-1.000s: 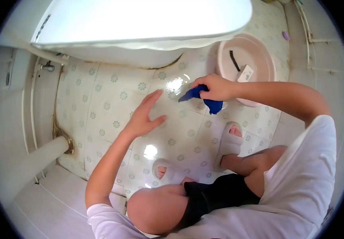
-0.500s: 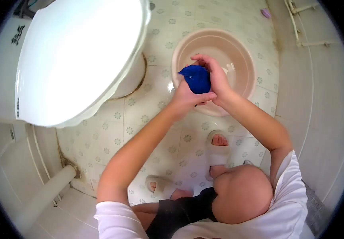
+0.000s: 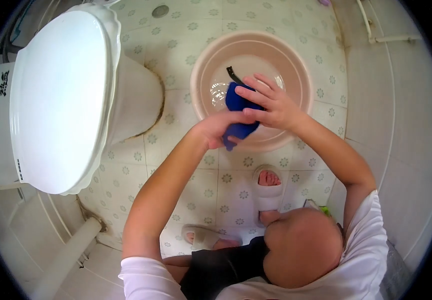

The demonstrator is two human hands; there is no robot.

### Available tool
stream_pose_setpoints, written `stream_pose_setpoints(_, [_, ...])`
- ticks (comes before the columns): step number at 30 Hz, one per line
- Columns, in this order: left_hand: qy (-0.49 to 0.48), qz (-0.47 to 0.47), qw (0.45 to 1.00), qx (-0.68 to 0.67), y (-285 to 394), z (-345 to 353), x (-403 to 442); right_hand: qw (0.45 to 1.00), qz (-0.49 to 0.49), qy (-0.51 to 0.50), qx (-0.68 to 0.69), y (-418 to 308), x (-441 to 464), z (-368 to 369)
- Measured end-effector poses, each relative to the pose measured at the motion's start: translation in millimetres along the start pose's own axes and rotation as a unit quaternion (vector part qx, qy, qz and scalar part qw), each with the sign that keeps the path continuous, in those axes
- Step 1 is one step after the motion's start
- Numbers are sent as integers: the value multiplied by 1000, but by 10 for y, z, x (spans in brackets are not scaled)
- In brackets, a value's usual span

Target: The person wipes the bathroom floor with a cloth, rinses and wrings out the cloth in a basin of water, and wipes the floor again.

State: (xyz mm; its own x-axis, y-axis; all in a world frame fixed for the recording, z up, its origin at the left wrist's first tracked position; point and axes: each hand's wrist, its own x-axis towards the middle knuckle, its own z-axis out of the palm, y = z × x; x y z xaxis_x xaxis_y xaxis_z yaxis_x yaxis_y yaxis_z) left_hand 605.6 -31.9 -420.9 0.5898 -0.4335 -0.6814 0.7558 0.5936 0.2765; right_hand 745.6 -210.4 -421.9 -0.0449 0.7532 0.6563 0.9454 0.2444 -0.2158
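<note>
A blue cloth item [image 3: 241,102] with a black strap [image 3: 234,75] at its far end is bunched between my hands, over the near part of a pink basin [image 3: 200,65]. Some water glints at the bottom of the basin. My left hand [image 3: 221,125] grips the near part of the cloth, thumb across its top and a fingertip showing lower down. From the right, my right hand [image 3: 274,106] lies over the cloth with fingers somewhat spread; its thumb is hidden. A corner of the cloth hangs below my left hand.
At the left stands a white toilet [image 3: 63,100] with its lid down. A floor drain [image 3: 160,11] lies at the back. My sandalled feet [image 3: 269,187] are near the basin's front. Pipes run along the left wall [image 3: 76,240] and upper right wall [image 3: 396,38].
The cloth has come from a compact bundle to a longer shape, and its black strap now shows. My right hand has turned over the top of it. The view has shifted.
</note>
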Motion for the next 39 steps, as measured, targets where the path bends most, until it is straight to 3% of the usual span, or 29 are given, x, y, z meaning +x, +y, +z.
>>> stream_pose_setpoints(1, [-39, 1, 997, 63, 39, 88, -32, 999, -7, 30, 36, -1, 14, 37])
stream_pose_setpoints(5, [-78, -4, 987, 138, 44, 75, 53, 999, 0, 0, 34, 34, -9, 61])
stream_pose_setpoints(9, [-2, 28, 951, 307, 144, 88, 146, 994, 51, -97, 14, 66, -35, 86])
stream_pose_setpoints(11, [85, 95, 891, 435, 268, 112, 167, 981, 106, -161, -12, 85, -46, 160])
stream_pose_setpoints(14, [187, 33, 748, 635, 407, 142, 280, 962, 178, -201, -54, 98, -171, 377])
stream_pose_setpoints(15, [218, 66, 693, 684, 418, 135, 307, 954, 206, -210, -55, 104, -154, 394])
stream_pose_setpoints(18, [295, 104, 599, 737, 383, 185, 350, 928, 286, -235, -47, 114, -143, 450])
stream_pose_setpoints(21, [313, 103, 541, 774, 386, 111, 495, 900, 358, -249, -15, 148, -134, 510])
stream_pose_setpoints(26, [327, 169, 497, 786, 363, -16, 641, 835, 477, -265, 71, 205, -46, 533])
stream_pose_setpoints(30, [314, 165, 448, 821, 430, 39, 598, 838, 479, -230, 123, 350, -142, 618])
stream_pose_setpoints(33, [348, 221, 460, 786, 407, -35, 633, 833, 492, -221, 126, 325, -88, 568])
stream_pose_setpoints(36, [369, 329, 359, 791, 335, -65, 532, 822, 510, -218, 131, 215, 111, 382])
stream_pose_setpoints(38, [376, 250, 473, 757, 287, -11, 503, 815, 516, -224, 136, 177, 201, 296])
stream_pose_setpoints(39, [378, 209, 525, 733, 281, 9, 491, 841, 492, -182, 135, 176, 163, 295])
